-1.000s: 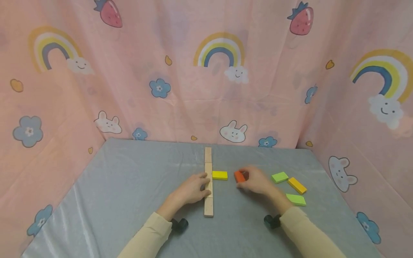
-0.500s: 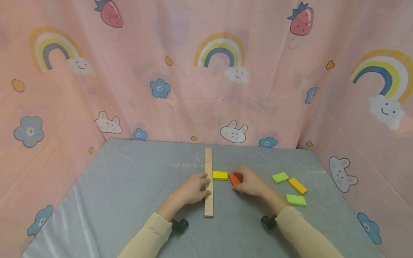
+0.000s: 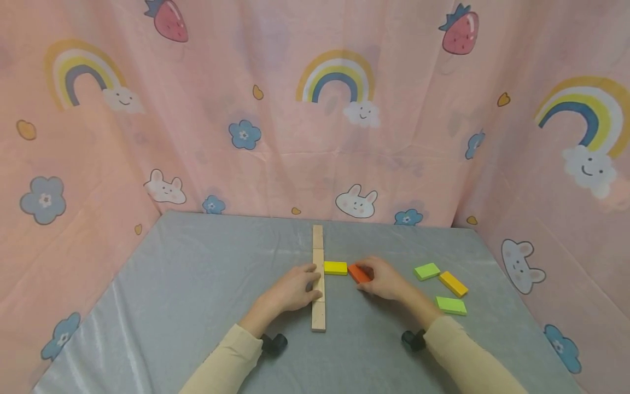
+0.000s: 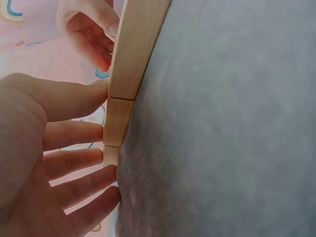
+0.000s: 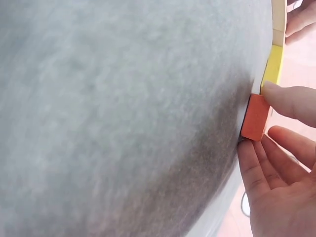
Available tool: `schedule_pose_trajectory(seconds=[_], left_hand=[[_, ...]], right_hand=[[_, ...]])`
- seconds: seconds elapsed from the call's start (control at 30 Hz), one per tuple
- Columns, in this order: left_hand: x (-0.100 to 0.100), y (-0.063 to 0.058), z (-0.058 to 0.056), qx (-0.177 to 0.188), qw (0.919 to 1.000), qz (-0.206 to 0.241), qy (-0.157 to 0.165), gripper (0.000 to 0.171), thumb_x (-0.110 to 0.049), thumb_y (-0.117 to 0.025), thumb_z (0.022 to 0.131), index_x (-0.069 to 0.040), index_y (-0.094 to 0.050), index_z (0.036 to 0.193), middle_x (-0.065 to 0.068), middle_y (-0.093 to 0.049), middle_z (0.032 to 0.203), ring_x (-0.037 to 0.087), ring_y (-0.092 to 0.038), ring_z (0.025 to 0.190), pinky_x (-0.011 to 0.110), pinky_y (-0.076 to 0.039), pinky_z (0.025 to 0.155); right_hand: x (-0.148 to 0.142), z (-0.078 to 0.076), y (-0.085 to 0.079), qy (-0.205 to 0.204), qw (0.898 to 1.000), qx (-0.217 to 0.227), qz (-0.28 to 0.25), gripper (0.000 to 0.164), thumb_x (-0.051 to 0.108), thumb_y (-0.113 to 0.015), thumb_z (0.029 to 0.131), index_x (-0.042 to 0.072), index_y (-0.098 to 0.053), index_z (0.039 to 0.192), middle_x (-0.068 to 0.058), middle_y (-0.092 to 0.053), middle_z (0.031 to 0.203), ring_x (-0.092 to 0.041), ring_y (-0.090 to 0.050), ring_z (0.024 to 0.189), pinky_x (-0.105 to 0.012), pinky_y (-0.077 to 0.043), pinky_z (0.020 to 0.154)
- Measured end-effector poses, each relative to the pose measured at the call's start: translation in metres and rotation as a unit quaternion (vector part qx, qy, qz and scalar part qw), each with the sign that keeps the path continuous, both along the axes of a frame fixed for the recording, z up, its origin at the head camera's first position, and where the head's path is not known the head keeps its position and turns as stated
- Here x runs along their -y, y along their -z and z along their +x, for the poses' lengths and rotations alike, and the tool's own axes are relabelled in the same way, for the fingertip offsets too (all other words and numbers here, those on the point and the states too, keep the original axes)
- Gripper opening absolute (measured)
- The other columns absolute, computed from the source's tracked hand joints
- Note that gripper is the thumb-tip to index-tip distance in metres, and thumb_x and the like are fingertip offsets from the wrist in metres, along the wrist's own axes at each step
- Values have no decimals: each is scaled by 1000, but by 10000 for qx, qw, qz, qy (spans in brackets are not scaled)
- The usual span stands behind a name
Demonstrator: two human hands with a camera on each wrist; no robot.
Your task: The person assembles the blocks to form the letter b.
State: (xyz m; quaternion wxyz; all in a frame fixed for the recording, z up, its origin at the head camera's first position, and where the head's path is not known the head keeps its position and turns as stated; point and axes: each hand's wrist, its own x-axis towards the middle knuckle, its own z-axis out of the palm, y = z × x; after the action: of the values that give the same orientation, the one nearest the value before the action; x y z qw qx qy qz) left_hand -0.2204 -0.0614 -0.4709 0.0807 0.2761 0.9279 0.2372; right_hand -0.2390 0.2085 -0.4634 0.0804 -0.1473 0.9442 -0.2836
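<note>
My right hand point(image 3: 386, 278) holds a small orange-red block point(image 3: 358, 273) between thumb and fingers. The block point(image 5: 256, 117) lies slantwise on the cloth, its left corner right at the end of a flat yellow block point(image 3: 336, 268). That yellow block runs crosswise from a straight row of plain wooden blocks point(image 3: 318, 317), laid end to end away from me. Over the row's middle rests my left hand point(image 3: 292, 288), its thumb and fingertips touching the wood. The left wrist view shows these fingers point(image 4: 81, 131) spread and fairly straight along the wooden blocks point(image 4: 133, 54).
To the right lie loose blocks: a light green one point(image 3: 426, 271), an orange-yellow one point(image 3: 453, 283) and a second green one point(image 3: 450, 306). Grey cloth point(image 3: 206, 262) covers the table. Pink printed curtains point(image 3: 275, 180) stand along its back and sides.
My right hand has slid left with the orange-red block, bringing it up to the yellow block's end; lately the block has turned slightly. The left hand stays on the wooden row.
</note>
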Motion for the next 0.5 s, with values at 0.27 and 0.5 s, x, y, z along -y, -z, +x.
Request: schedule_pose_trajectory(seconds=[0.27, 0.5], left_hand=[[0, 1, 0, -15, 10000, -18, 4, 50, -29, -70, 98, -4, -61, 140, 16, -46, 154, 36, -44, 141, 48, -39, 114], [0, 2, -1, 1, 10000, -13, -1, 50, -29, -70, 98, -4, -61, 140, 16, -46, 155, 35, -43, 142, 48, -38, 115]], right_hand=[[-6, 3, 3, 122, 9998, 75, -122, 50, 14, -80, 88, 1, -65, 133, -12, -65, 126, -27, -59, 109, -50, -50, 100], [-5, 3, 1, 213, 9997, 137, -65, 48, 15, -80, 89, 1, -65, 133, -11, -65, 126, -26, -59, 108, -49, -51, 100]])
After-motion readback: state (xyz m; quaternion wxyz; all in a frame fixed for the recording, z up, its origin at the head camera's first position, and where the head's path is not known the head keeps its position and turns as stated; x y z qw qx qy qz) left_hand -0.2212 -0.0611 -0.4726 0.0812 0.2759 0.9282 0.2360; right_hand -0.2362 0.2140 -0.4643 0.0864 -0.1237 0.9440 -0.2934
